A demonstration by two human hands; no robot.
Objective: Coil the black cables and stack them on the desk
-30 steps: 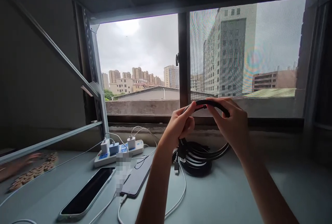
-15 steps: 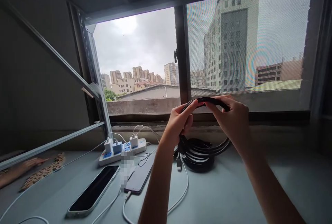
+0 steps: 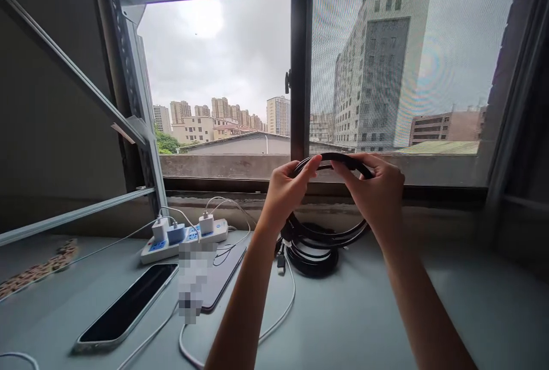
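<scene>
Both my hands grip the top of a coiled black cable (image 3: pixel 343 158), raised upright as a loop above the table. My left hand (image 3: pixel 288 187) is closed around its left upper side, thumb on top. My right hand (image 3: pixel 372 184) is closed around the right upper side, with the thumb pressed under the strands. The bottom of the loop hangs low, in front of a second black cable coil (image 3: pixel 315 264) lying on the table. Beside that coil, on its left, is a small dark cable plug (image 3: pixel 281 264).
On the left, a white power strip (image 3: pixel 184 242) holds several chargers with white cords. A phone (image 3: pixel 128 307) and a grey flat device (image 3: pixel 225 275) lie on the table (image 3: pixel 364 313). A metal shelf frame (image 3: pixel 150 152) stands at left, before the window (image 3: pixel 300 72).
The view has shifted, so the table items sit farther left. My hands keep hold of the cable loop, now spread rounder and wider. The other person's hand at far left has left the view.
</scene>
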